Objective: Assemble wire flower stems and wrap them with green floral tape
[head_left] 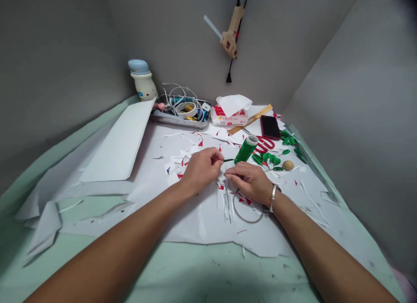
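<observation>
My left hand (202, 169) is closed in a pinch, with a thin green strand (229, 160) at its fingertips that runs right toward the spool. My right hand (250, 180) has its fingers pinched together just below the spool; what they hold, if anything, is hidden. Between and beyond the two hands a spool of green thread (245, 151) stands tilted, its white core showing on top. Thin wire pieces (228, 203) lie on the paper below the hands. A round metal ring (239, 217) rests by my right wrist.
Behind lie a metal tray (179, 120) of cables and tape, a tissue pack (230, 116) and a phone (270, 127). Red-handled scissors (265, 144), green leaf-shaped pieces (269, 158) and a brown ball (288, 165) sit right. A glue gun (232, 33) hangs on the wall.
</observation>
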Motion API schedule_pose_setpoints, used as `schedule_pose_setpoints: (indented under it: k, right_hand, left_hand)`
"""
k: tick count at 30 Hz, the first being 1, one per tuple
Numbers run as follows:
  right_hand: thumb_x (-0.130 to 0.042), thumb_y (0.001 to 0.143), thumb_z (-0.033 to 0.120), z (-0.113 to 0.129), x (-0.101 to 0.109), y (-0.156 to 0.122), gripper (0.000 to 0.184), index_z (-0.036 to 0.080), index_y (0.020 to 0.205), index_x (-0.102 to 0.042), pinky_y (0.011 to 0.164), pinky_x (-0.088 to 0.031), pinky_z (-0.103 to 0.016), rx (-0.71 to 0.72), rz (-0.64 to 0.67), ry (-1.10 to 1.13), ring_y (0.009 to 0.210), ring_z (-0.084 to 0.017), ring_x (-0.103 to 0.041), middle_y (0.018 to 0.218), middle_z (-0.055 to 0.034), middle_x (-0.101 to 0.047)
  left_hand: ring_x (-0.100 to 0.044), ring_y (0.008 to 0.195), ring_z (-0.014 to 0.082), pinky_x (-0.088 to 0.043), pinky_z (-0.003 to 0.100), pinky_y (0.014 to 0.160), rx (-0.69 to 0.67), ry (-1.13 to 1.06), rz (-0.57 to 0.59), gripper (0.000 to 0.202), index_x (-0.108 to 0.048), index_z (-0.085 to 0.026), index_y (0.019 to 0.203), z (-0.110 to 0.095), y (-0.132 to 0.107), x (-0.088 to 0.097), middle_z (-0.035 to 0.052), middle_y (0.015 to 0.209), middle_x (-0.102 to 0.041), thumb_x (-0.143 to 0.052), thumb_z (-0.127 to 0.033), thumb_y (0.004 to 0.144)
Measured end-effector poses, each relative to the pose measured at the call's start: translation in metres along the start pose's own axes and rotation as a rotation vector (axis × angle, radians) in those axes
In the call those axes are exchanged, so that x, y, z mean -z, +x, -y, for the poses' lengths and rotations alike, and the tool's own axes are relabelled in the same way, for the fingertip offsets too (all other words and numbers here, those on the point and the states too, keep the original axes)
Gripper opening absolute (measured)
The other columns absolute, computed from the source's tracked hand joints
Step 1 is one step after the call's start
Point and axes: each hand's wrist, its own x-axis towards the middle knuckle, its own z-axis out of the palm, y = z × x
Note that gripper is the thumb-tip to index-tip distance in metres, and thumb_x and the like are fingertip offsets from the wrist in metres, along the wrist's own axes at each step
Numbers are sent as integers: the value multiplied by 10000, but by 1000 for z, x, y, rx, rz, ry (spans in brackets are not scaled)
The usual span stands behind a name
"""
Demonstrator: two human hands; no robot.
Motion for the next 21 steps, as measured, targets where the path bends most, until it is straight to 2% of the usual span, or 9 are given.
schedule_pose_setpoints:
  k: [3, 5, 8, 11, 14, 16, 18, 19, 21]
  right_hand:
    - [-532, 882, 248, 0, 4, 1, 170, 205, 866, -696, 674, -432, -291, -11, -87, -37, 695, -159, -554, 712, -32, -637]
    - [-530, 882, 242, -4, 6, 1, 169, 206, 853, -693, 681, -440, -290, -65, -142, 3, 707, -159, -567, 741, -34, -650]
    - [-546, 872, 263, -11, 6, 0, 156, 204, 839, -687, 670, -459, -277, -177, -180, 105, 714, -155, -594, 785, -29, -669]
    - [-547, 867, 272, -13, 2, 0, 158, 203, 844, -687, 664, -469, -268, -232, -164, 172, 719, -151, -608, 811, -22, -681]
    - [-539, 872, 262, -6, -2, 1, 166, 211, 867, -697, 681, -469, -275, -178, -98, 147, 728, -152, -609, 806, -21, -681]
    - [-535, 878, 254, -1, -3, 1, 168, 218, 885, -699, 694, -465, -282, -112, -57, 108, 735, -154, -602, 792, -21, -678]
    - [-536, 880, 247, 3, -3, 2, 163, 221, 887, -696, 694, -457, -287, -60, -53, 72, 731, -155, -590, 771, -22, -672]
    - [-539, 879, 246, 3, -2, 2, 159, 221, 883, -695, 689, -453, -290, -51, -67, 55, 723, -156, -582, 760, -23, -667]
    - [-543, 878, 245, 1, 0, 2, 154, 217, 866, -694, 685, -445, -295, -64, -115, 27, 715, -160, -572, 749, -28, -657]
  left_hand:
    - [-559, 687, 153, -411, 279, 652, -107, 142, 128, 139, -631, -182, 751, 0, -5, -3, 20, 743, -647, -514, -117, 715]
    - [-561, 665, 140, -412, 265, 641, -141, 83, 249, 152, -637, -181, 752, -2, -7, -3, 9, 727, -646, -516, -103, 704]
    - [-564, 642, 120, -425, 248, 634, -83, -115, 351, 123, -641, -174, 775, -4, -6, 0, -3, 695, -634, -531, -139, 731]
    - [-560, 644, 115, -434, 245, 627, -12, -285, 314, 98, -632, -160, 803, -5, -3, 4, 3, 703, -625, -560, -205, 755]
    - [-569, 675, 120, -442, 250, 641, 15, -308, 164, 96, -616, -157, 811, -4, 0, 5, 14, 751, -636, -562, -217, 760]
    - [-574, 698, 133, -438, 262, 656, 9, -181, 45, 91, -615, -168, 803, -2, 0, 4, 16, 764, -641, -539, -204, 767]
    - [-569, 704, 148, -424, 277, 661, -17, 9, -23, 108, -621, -181, 786, 1, -2, 2, 17, 759, -643, -515, -179, 766]
    - [-566, 704, 155, -418, 283, 661, -37, 89, -18, 125, -627, -184, 779, 2, -3, 0, 20, 760, -646, -507, -160, 757]
    - [-562, 695, 159, -407, 284, 651, -83, 178, 62, 154, -639, -187, 763, 3, -6, -2, 22, 757, -651, -504, -122, 729]
